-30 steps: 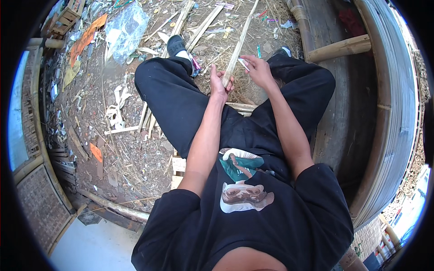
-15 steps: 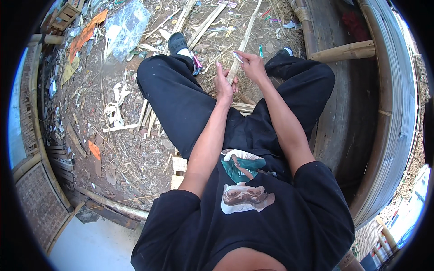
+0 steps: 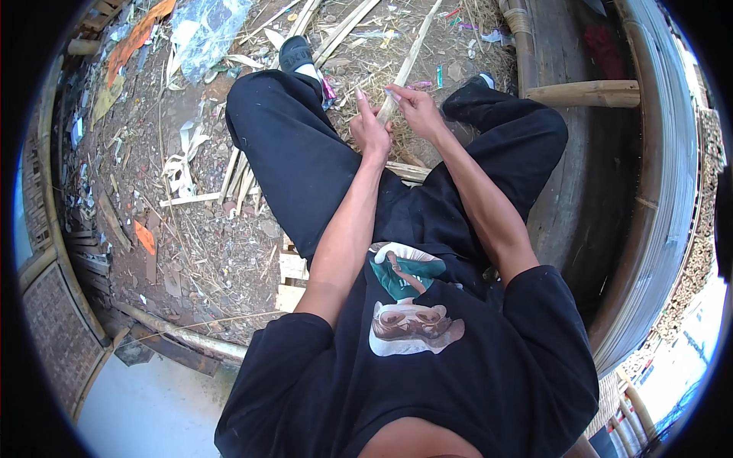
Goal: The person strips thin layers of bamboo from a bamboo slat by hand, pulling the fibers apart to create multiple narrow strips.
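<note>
A long, pale bamboo strip (image 3: 413, 55) slants away from between my knees toward the far ground. My left hand (image 3: 371, 131) is closed around its near end, with the thumb pointing up and away. Just to the right, my right hand (image 3: 418, 112) is in a pinch, its fingertips against or beside the strip. Something small and whitish shows at those fingertips, too small to name. The lower fingers of both hands are partly hidden.
Several other pale strips (image 3: 347, 30) lie beyond my left sandal (image 3: 295, 55). Clear plastic sheeting (image 3: 205, 37) and orange scraps (image 3: 144, 237) litter the dirt at left. On the right stands a bamboo frame with a crossbar (image 3: 584, 94) over dark planks.
Both hands have shifted slightly up and left in the picture, the right one closer to the left. The view has tilted a little, and the strip remains in my left hand.
</note>
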### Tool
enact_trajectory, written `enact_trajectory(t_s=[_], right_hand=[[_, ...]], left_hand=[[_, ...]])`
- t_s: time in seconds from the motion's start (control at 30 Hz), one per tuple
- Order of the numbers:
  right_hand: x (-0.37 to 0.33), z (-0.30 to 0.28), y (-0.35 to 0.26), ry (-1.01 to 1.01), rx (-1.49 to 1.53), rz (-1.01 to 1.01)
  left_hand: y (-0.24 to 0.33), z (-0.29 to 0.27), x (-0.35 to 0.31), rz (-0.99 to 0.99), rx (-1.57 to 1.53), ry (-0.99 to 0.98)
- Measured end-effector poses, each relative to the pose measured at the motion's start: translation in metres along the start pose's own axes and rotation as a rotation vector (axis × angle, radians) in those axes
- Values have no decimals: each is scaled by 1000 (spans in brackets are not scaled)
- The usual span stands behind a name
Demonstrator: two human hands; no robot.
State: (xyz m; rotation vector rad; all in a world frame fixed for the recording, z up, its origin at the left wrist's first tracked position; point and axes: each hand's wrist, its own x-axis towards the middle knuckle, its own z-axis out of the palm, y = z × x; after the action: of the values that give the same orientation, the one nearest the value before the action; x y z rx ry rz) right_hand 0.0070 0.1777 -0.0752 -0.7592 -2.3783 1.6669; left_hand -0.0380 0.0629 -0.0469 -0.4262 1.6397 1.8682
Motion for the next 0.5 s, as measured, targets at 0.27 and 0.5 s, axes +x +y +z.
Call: enact_trajectory(t_s=[0.27, 0.5], right_hand=[[-9, 4, -6, -49, 43, 2], [-12, 5, -9, -85, 35, 7]], left_hand=[[-2, -3, 2, 12, 24, 33], [-2, -5, 2, -17, -55, 4]])
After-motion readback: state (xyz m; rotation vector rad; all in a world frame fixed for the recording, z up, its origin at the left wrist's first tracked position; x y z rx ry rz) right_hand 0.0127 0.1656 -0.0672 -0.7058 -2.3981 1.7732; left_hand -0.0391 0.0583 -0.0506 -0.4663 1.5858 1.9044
